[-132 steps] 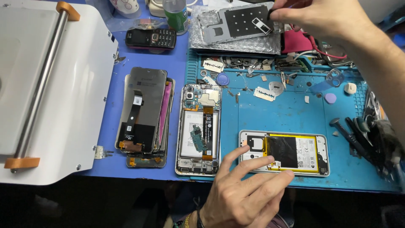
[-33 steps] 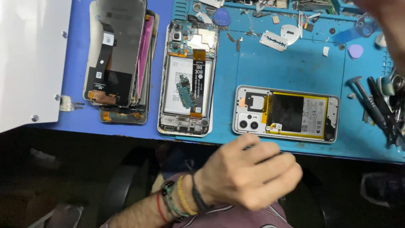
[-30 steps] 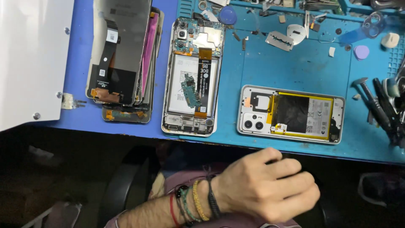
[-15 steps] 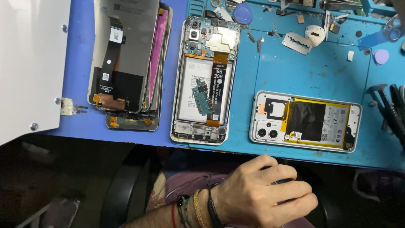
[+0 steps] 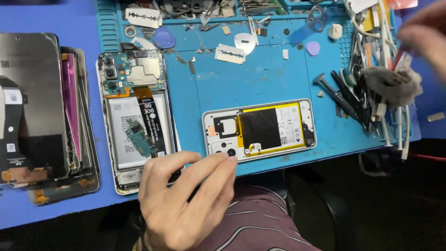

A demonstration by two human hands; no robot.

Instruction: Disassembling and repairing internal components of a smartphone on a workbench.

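The left hand (image 5: 186,202) is seen at the near edge of the blue work mat (image 5: 260,79), fingers loosely curled and extended, nothing gripped. Its fingertips (image 5: 230,161) are placed just at the lower left corner of the opened white-framed phone (image 5: 259,128), which lies lengthwise on the mat with its yellow-bordered black battery exposed. A second opened phone (image 5: 135,118), upright with circuit board and ribbon cable exposed, is found just left of the hand. A stack of detached screens (image 5: 44,116) is located further left. The right hand (image 5: 425,35) is blurred at the upper right edge, above a grey cloth (image 5: 392,83) and a cluster of screwdrivers (image 5: 346,95); its state cannot be told. Razor blades (image 5: 230,53) are scattered on the mat.
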